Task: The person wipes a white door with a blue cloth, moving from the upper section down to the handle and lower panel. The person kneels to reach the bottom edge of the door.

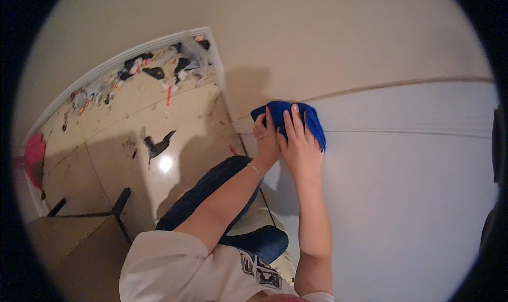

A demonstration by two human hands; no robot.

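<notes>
A folded deep-blue cloth [279,109] lies at the far left corner of a smooth white tabletop [391,207], close to the wall. My left hand [268,139] has its fingers bent onto the cloth's left part, and a thin bracelet circles that wrist. Right beside it, my right hand [302,146] rests on the same cloth with long fingers pressed over it. A fold of the cloth comes round the outer side of my right hand. Both hands are closed on the cloth, thumbs near each other. The cloth's underside is hidden.
Beige wall [344,43] meets the table's far edge. On the tiled floor to the left lie scattered scraps [135,72] along the baseboard and a dark scrap [157,144]. A brown chair [79,238] stands lower left; a pink object [35,159] is at the far left.
</notes>
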